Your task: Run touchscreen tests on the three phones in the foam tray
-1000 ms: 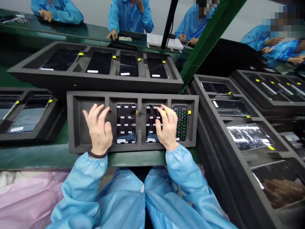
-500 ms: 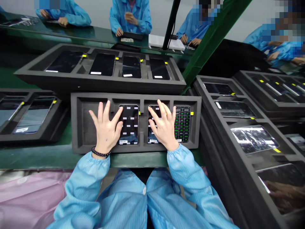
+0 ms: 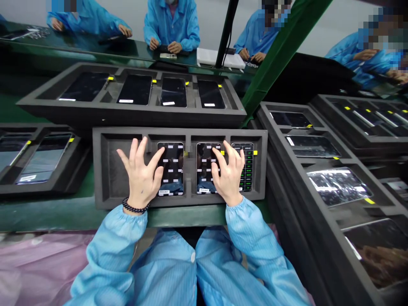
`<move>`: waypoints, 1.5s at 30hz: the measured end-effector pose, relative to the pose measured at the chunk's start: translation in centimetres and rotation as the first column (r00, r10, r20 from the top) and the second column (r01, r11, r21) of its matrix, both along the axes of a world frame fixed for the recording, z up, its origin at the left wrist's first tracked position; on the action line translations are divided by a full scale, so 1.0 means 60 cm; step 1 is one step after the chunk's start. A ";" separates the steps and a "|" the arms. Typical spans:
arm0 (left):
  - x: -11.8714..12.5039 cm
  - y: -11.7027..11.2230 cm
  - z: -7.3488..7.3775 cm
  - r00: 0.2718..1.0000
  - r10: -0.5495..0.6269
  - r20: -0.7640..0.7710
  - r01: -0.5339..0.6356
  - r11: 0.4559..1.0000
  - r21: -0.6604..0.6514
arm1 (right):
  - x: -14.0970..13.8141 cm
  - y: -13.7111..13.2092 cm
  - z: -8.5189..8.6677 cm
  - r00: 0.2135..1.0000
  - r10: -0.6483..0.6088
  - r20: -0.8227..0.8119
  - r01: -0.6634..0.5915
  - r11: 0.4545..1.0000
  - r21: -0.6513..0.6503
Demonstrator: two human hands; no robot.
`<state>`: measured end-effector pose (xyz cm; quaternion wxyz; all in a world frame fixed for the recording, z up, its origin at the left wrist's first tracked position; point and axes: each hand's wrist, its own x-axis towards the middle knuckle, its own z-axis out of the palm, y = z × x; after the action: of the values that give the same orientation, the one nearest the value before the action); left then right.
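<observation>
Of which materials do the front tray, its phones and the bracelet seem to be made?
Tray: probably dense foam, dark grey and matte; the thick walls show hardly any shine.
Phones: glossy fronts, likely glass, since bluish reflections show low on two of them.
Bracelet: black, perhaps slightly shiny, with a beaded or twisted look; plastic, stone or cord, I cannot tell.

I can read no word, number or brand on my feed. The rectangular black glass phone with a lit grid on its screen shows green characters in the cells, too small to make out, perhaps short words. The black glass phone just beside it, with scattered pale blocks on screen, bears a small white rectangular label, its print a blur.
</observation>
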<state>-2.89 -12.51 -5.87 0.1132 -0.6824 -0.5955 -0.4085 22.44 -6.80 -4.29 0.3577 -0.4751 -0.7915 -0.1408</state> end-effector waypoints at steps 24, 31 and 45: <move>0.023 -0.014 0.018 0.996 -0.082 -0.037 0.080 0.996 -0.048 | 0.034 -0.039 -0.015 1.000 0.001 0.003 -0.001 1.000 -0.017; 0.000 -0.062 -0.025 0.998 -0.021 -0.054 0.012 0.985 -0.172 | 0.022 -0.043 -0.012 0.997 0.061 0.056 -0.056 0.994 -0.096; 0.022 -0.046 -0.013 0.989 -0.094 -0.112 0.076 0.985 -0.154 | 0.039 -0.064 -0.025 0.993 0.113 -0.029 -0.113 0.994 0.002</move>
<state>-1.57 -15.29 -6.64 0.0795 -0.7368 -0.5871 -0.3257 24.80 -10.62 -5.82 0.3765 -0.4314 -0.8120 -0.1134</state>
